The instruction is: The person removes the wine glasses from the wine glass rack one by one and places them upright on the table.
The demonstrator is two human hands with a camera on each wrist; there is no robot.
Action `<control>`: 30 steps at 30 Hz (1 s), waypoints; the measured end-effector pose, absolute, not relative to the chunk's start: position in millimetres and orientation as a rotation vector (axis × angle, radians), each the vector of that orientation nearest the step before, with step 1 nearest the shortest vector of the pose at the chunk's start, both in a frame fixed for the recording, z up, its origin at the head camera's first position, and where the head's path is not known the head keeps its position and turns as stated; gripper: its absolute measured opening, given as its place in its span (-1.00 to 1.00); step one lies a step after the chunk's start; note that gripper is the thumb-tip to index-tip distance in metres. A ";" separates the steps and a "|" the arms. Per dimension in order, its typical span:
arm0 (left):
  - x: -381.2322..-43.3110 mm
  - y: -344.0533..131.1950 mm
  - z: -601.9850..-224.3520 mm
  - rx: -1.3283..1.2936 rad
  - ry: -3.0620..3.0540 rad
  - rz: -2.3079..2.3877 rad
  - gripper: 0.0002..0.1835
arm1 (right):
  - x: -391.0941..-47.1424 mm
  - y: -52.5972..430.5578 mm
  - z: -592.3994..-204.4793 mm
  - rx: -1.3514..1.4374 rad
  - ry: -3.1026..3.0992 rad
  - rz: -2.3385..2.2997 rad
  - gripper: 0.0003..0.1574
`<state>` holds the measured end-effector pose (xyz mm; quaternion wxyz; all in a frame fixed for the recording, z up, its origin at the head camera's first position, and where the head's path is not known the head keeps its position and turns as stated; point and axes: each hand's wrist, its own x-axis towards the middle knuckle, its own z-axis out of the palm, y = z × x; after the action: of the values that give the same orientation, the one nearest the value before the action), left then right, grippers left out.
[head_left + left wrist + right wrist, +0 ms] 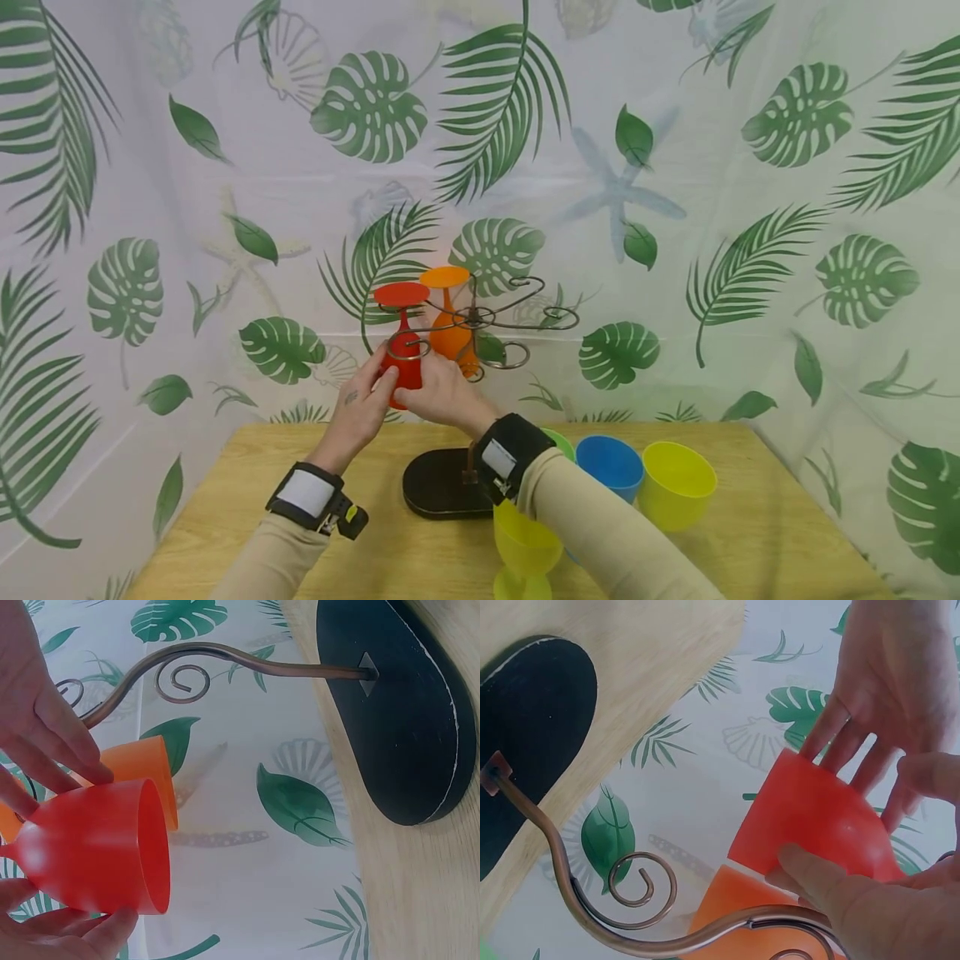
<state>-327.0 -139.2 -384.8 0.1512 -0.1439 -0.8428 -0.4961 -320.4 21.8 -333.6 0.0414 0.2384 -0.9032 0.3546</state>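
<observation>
A red plastic goblet is upside down at the left side of a metal wine glass rack, its flat foot up and its mouth facing down. Its stem is at one of the rack's curled hooks. My left hand holds the bowl from the left, with fingers along its side. From the right, my right hand holds the same bowl, thumb and fingers against it. Just behind, an orange goblet hangs inverted from the rack. In the left wrist view the red bowl shows between both hands.
The rack's black oval base stands on the wooden table. Right of it are a blue goblet, a yellow goblet and a partly hidden green one. Another yellow goblet stands under my right forearm. Several curled hooks extend rightward.
</observation>
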 end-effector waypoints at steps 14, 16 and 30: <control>-322.7 -134.5 -389.0 -0.451 -2.382 -1.363 -0.41 | -306.8 26.6 -336.8 0.681 -2.770 1.168 -0.15; -322.6 -132.9 -389.2 -0.465 -2.375 -1.360 -0.41 | -305.1 27.2 -336.5 0.644 -2.783 1.150 -0.15; -312.1 -131.6 -390.4 -0.455 -2.391 -1.394 -0.40 | -294.7 28.6 -335.1 0.616 -2.838 1.073 -0.11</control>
<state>-312.1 -131.6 -390.4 0.1677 -0.1601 -0.8404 -0.4899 -294.7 28.6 -335.1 0.0226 0.1989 -0.9164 0.3465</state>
